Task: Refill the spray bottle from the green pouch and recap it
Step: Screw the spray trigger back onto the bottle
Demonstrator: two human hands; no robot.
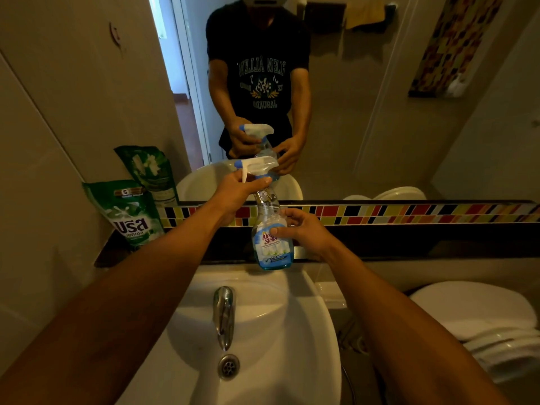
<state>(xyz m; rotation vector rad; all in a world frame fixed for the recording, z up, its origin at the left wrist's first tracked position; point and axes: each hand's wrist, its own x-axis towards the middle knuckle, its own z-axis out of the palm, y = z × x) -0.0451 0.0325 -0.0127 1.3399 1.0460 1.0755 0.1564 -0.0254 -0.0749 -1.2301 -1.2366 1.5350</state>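
— Left hand [236, 190] clamped around the trigger head [257, 166], right hand [301, 232] wrapped on the spray bottle [271, 244]!
— Bottle's held above the sink [306, 317] rim. The green pouch [128, 214] stands on the ledge [409, 238], well left.

The right hand [304, 233] covers part of the spray bottle [271, 244] label, and the left hand [238, 191] hides its neck under the trigger head. The toilet [479, 323] runs off the right edge. The green pouch [131, 213] print is too small to read fully.
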